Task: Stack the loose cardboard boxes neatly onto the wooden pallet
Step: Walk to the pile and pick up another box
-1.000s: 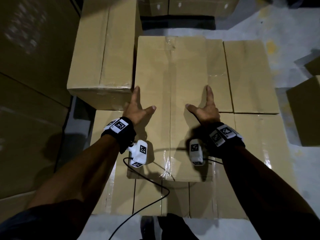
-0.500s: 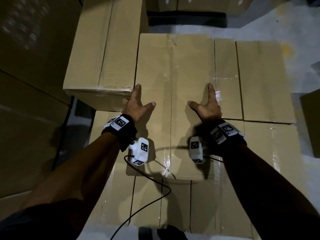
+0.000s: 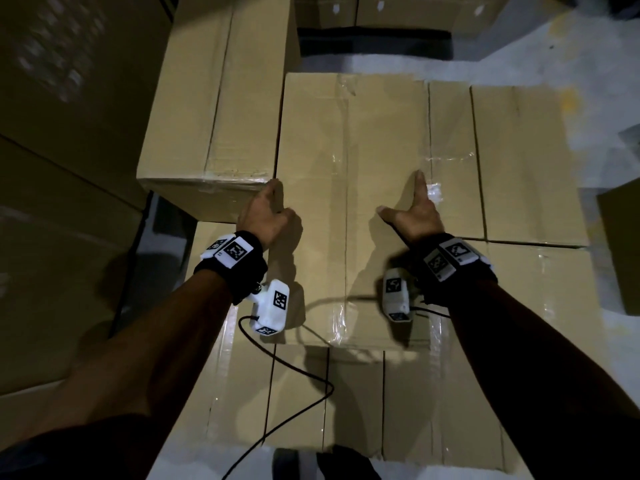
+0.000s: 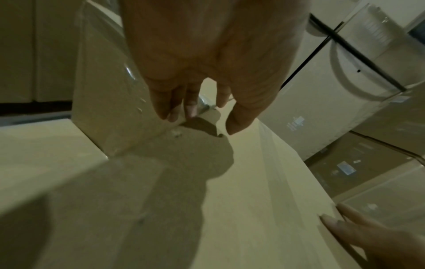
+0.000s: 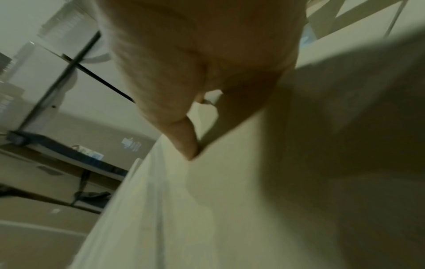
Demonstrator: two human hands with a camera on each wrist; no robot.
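Two hands flank one cardboard box that sits centre frame in the head view, on top of a lower layer of boxes; the pallet itself is hidden beneath them. At upper left a taller neighbouring box rises beside it, its near corner just at the left hand. That hand lies on the top box's left edge with fingers hanging loosely downward and thumb alongside; the left wrist view shows the fingertips at the seam between the two boxes, curled round nothing. Moving right, the box's long axis runs away from the person, toward the top of the frame, with a taped seam down its middle. The right hand sits at the box's right edge, index finger straight and pointing up-frame, thumb spread toward the centre, gripping nothing. Whether its palm presses the side is unclear from the blurred right wrist view. Both hands are about equally near, so any squaring nudge would likely be a two-sided push along or across that long axis. At far right another box sits at a lower level.
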